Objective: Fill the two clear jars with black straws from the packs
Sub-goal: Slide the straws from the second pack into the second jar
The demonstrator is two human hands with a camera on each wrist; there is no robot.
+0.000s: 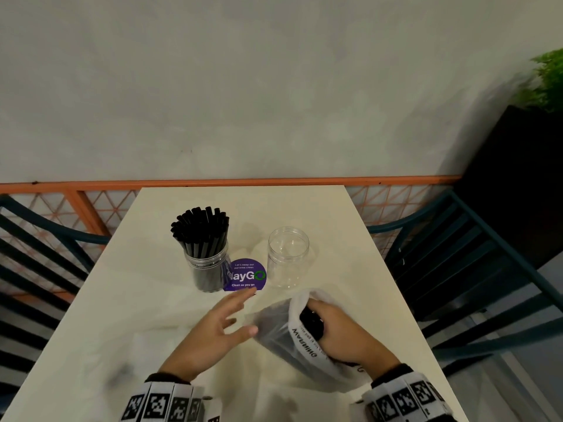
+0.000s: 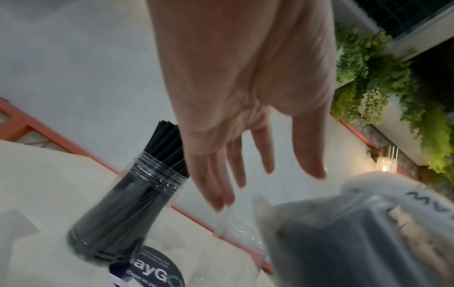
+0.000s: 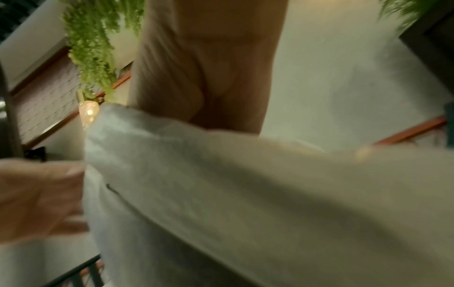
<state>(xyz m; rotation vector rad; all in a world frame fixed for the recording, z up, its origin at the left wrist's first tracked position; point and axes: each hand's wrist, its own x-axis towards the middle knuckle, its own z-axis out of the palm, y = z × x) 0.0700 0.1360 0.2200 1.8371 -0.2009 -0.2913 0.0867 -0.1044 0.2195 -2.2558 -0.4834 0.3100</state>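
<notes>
On the cream table [image 1: 122, 315], one clear jar [image 1: 207, 269] stands packed with black straws [image 1: 201, 229]; it also shows in the left wrist view [image 2: 127, 209]. To its right an empty clear jar [image 1: 288, 257] stands upright. Near the front, a cloudy plastic pack [image 1: 283, 342] of black straws lies tilted. My right hand [image 1: 316, 318] reaches into its open mouth and grips the bundle of straws [image 1: 310, 322] inside. My left hand [image 1: 240, 312] hovers with fingers spread just left of the pack, its thumb close to the plastic. In the right wrist view the pack [image 3: 245, 194] hides my right fingers.
A round purple sticker [image 1: 245, 275] lies flat between the two jars. Dark slatted chairs flank the table at left [image 1: 36, 269] and right [image 1: 472, 269]. An orange rail [image 1: 243, 181] and grey wall run behind; a black planter [image 1: 518, 184] with greenery stands at the far right.
</notes>
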